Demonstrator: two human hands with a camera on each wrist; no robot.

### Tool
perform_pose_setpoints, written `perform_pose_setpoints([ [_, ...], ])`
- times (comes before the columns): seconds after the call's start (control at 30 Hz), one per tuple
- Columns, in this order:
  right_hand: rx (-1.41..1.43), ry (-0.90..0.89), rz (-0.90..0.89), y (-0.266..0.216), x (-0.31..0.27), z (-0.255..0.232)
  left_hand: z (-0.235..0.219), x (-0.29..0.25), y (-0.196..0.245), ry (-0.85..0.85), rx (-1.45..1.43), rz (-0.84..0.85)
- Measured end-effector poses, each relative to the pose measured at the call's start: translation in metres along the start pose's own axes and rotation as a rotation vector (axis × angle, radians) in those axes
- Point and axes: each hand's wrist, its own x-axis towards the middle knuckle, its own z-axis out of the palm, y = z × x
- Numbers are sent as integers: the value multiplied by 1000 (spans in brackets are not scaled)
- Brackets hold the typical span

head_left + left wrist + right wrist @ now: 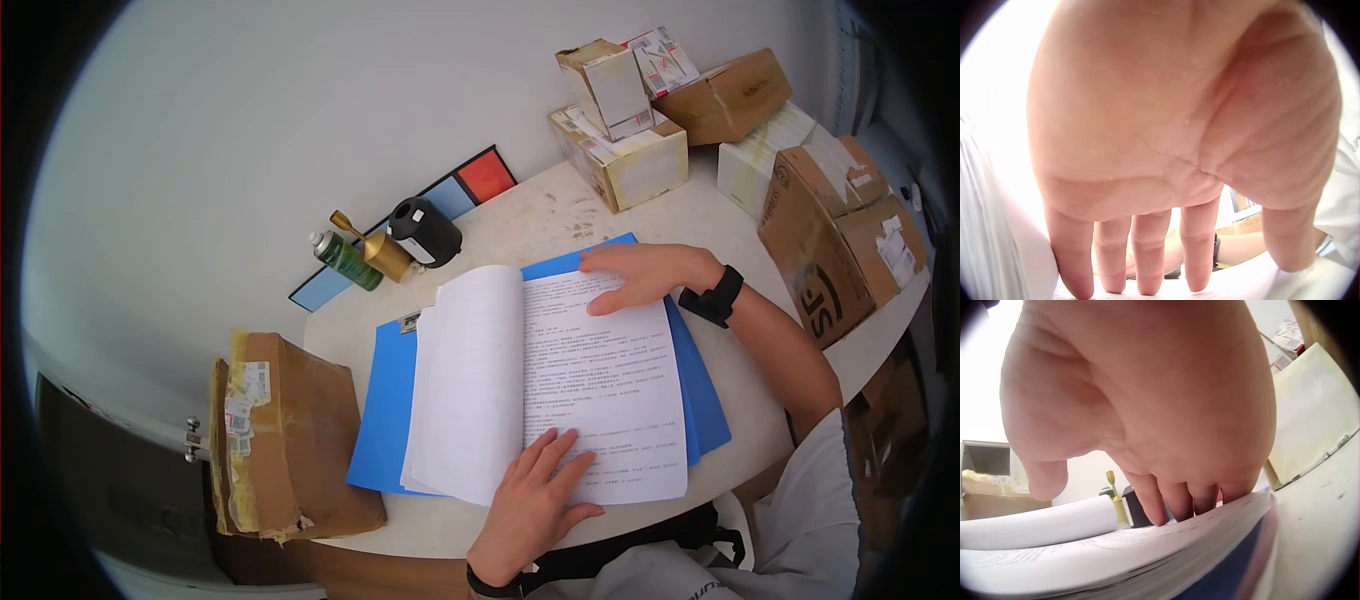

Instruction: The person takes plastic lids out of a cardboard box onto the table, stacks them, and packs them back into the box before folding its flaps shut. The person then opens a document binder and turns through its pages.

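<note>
A thick stack of printed pages (610, 400) lies spread on a blue folder (380, 410), its turned sheets (465, 380) curling up on the left side. A metal clip (409, 322) shows at the folder's upper left. My left hand (530, 505) rests its extended fingertips low on the printed page; the left wrist view shows the palm (1135, 125) lifted above the paper. My right hand (640, 272) touches the page's upper right part with its fingers. In the right wrist view its thumb (1047, 478) stands apart from the sheet, and nothing is pinched.
Behind the folder stand a green spray can (345, 260), a gold container (386, 255) and a black cylinder (428, 232). A worn cardboard box (310, 440) is at the left; several boxes (640, 165) are piled at the back right. A larger carton (840, 240) sits beside my right forearm.
</note>
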Motion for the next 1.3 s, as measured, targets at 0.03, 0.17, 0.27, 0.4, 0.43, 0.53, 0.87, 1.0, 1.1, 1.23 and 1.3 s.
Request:
perform_pose_setpoints([
  [0.03,-5,0,-3,6,1,-7,-2,-1,-3,6,1,0],
  [0.17,144,-27,144,1,-8,-27,2,2,-8,81,-55,41],
  [0.27,208,-28,119,6,-4,-26,9,9,0,206,-88,13],
  [0.4,307,34,186,7,-7,-35,6,0,-4,564,-72,-349],
  [0.43,308,35,191,6,-10,-36,1,-7,-16,675,-52,-459],
  [0.53,442,114,294,6,-13,-36,-20,-33,-59,874,-43,-623],
  [0.87,-84,41,179,-42,-30,-31,-16,-34,-24,783,1,-340],
  [1.0,309,68,393,-59,-37,-60,-14,-44,-4,113,-558,-181],
  [1.1,599,-501,135,9,-19,-43,-17,-25,18,-291,-546,148],
  [1.23,864,-894,-364,-43,-13,-1,12,-5,47,-307,-548,523],
  [1.3,798,-810,-573,-79,-11,32,13,12,60,31,-392,629],
])
